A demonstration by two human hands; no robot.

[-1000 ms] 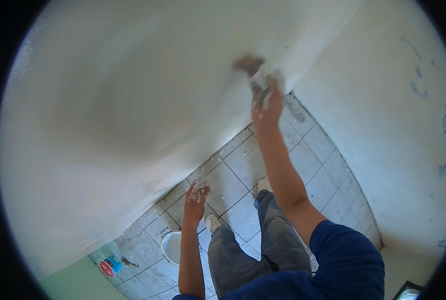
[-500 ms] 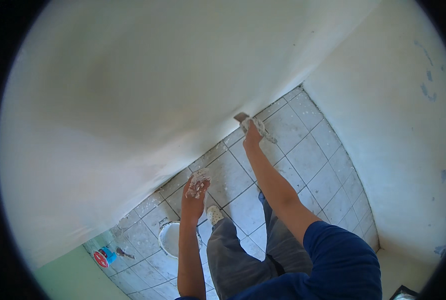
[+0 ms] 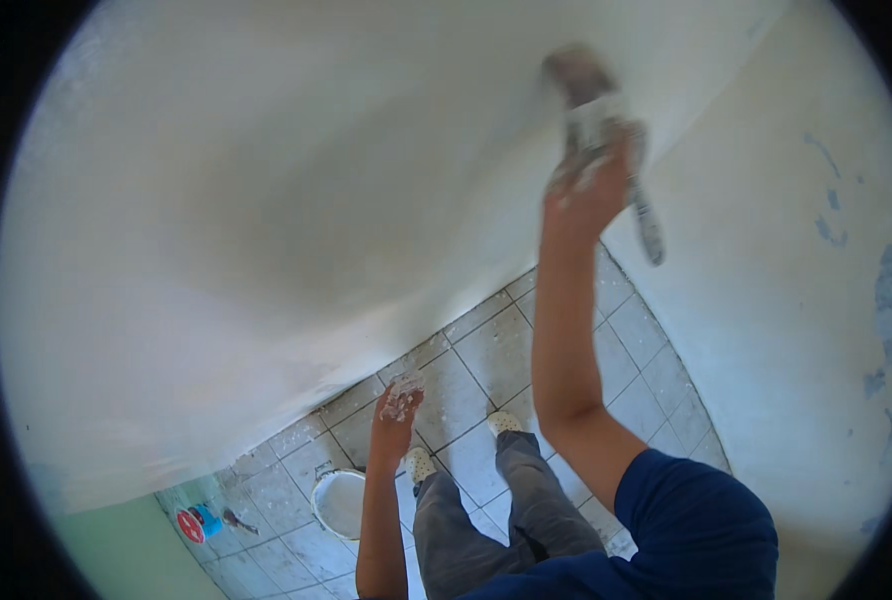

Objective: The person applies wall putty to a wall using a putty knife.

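My right hand (image 3: 594, 185) is raised high in front of the pale wall (image 3: 346, 170), wrapped round a paintbrush (image 3: 594, 115). The brush has brownish bristles, blurred by motion, and a white-smeared body; its handle end sticks out below the hand. The bristles are at the wall surface, though the blur hides whether they touch it. Lower down, my left hand (image 3: 396, 410) hangs near the foot of the wall with its fingers curled. White, flaky smears cover it, and whatever it may hold cannot be made out.
A white bucket (image 3: 341, 503) stands on the tiled floor (image 3: 496, 350) beside my left forearm. A blue can with a red-and-white face (image 3: 194, 525) and a small dark tool (image 3: 236, 520) lie at the lower left. Another wall with grey-blue patches (image 3: 796, 330) rises on the right.
My right hand has swung up the wall with the paintbrush, from near the floor line to high on the wall. The left hand has shifted slightly down. Both shoes now show.
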